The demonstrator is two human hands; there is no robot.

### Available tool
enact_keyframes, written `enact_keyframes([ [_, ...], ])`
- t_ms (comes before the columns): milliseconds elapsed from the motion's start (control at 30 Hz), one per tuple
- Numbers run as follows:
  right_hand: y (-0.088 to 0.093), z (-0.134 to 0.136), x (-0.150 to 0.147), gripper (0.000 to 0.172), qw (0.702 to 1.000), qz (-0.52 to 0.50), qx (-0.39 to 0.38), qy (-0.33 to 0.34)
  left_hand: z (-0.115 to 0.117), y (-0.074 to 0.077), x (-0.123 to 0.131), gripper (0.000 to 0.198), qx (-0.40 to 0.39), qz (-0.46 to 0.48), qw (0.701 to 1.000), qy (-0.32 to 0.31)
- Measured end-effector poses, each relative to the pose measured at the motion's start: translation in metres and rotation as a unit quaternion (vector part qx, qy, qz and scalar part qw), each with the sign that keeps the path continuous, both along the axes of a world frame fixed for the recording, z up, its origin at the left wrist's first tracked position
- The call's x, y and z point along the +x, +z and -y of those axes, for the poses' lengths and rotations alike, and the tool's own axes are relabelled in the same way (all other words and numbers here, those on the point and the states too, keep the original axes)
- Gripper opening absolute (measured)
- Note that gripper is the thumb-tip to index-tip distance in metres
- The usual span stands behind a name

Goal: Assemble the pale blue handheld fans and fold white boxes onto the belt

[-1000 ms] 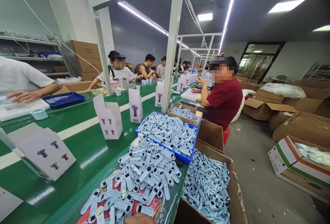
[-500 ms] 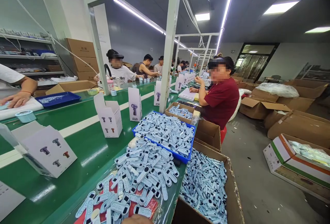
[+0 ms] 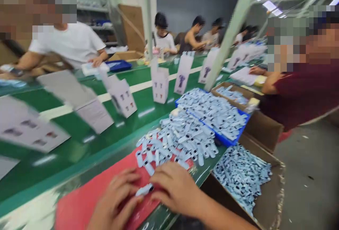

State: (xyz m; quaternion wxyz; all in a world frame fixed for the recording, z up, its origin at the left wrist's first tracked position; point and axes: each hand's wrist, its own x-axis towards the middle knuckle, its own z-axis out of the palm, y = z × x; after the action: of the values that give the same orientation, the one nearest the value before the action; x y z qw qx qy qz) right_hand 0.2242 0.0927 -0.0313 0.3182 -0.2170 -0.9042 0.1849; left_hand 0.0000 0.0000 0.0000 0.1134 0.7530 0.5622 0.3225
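Observation:
A small light-blue plastic casing strip [image 3: 144,190] with a dark window at one end is held level between my two hands over a red mat [image 3: 87,194]. My left hand [image 3: 119,198] has its thumb and fingers curled at the strip's near-left end. At the dark end, my right hand [image 3: 174,186] pinches from the other side, fingertips close around it. Just beyond the fingers lies a loose pile of the same light-blue strips [image 3: 182,134], partly on the mat. Motion blurs the fingertips somewhat.
Behind the pile stands a blue tray [image 3: 225,141] full of strips; a cardboard carton [image 3: 280,187] of them is at right. White boxes [image 3: 160,85] stand along the green conveyor [image 3: 140,127]. A slanted post [image 3: 233,35] rises beyond. Co-workers sit across and at right.
My view has swung left and down. Both hands now show with a light-blue strip between them; before, only a bit of one hand was visible at the bottom edge.

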Motion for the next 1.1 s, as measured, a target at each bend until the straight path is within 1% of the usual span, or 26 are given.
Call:
enact_keyframes([
  [33,0.007,0.002,0.004,0.035,1.0,0.003,-0.014,-0.001,0.002,0.002,0.001,0.014,-0.01,0.011,1.0,0.01],
  [100,0.015,0.003,0.009,0.033,1.0,0.006,-0.028,-0.003,0.004,0.007,0.003,0.013,-0.054,0.043,0.997,0.027],
  [167,0.016,0.004,0.01,0.033,0.999,0.014,-0.038,-0.006,0.005,0.011,0.006,0.012,-0.088,0.078,0.993,0.027],
  [233,0.015,0.005,0.011,0.032,0.999,0.025,-0.041,-0.005,0.005,0.014,0.008,0.011,-0.105,0.106,0.989,0.019],
  [333,0.015,0.007,0.012,0.031,0.999,0.031,-0.029,-0.007,0.005,0.015,0.008,0.01,-0.113,0.132,0.985,0.011],
  [433,0.02,0.008,0.01,0.029,0.999,0.037,-0.01,-0.005,0.004,0.015,0.007,0.01,-0.117,0.15,0.982,0.009],
  [533,0.026,0.012,0.004,0.028,0.999,0.04,-0.016,0.025,0.004,0.015,0.006,0.01,-0.125,0.165,0.978,0.007],
  [633,0.03,0.019,-0.004,0.02,0.995,0.03,-0.057,0.073,0.005,0.016,0.007,0.012,-0.126,0.188,0.974,0.008],
  [700,0.029,0.024,-0.008,0.016,0.99,0.028,-0.085,0.111,0.005,0.015,0.009,0.014,-0.12,0.195,0.973,0.026],
  [800,0.025,0.029,-0.01,0.012,0.986,0.029,-0.083,0.138,0.006,0.012,0.011,0.008,-0.092,0.161,0.981,0.05],
  [867,0.022,0.029,-0.009,0.008,0.989,0.012,-0.081,0.125,0.006,0.009,0.013,0.016,-0.069,0.138,0.986,0.059],
  [933,0.022,0.027,-0.006,0.006,0.992,-0.008,-0.084,0.092,0.007,0.007,0.013,0.021,-0.056,0.137,0.986,0.076],
  [1000,0.025,0.022,-0.005,0.014,0.996,0.0,-0.064,0.061,0.008,0.007,0.013,0.022,-0.051,0.149,0.983,0.094],
  [1033,0.028,0.02,-0.004,0.018,0.997,0.02,-0.047,0.053,0.008,0.007,0.013,0.022,-0.051,0.154,0.982,0.097],
  [1100,0.032,0.015,-0.004,0.023,0.995,0.077,-0.018,0.058,0.009,0.008,0.013,0.022,-0.053,0.158,0.981,0.095],
])
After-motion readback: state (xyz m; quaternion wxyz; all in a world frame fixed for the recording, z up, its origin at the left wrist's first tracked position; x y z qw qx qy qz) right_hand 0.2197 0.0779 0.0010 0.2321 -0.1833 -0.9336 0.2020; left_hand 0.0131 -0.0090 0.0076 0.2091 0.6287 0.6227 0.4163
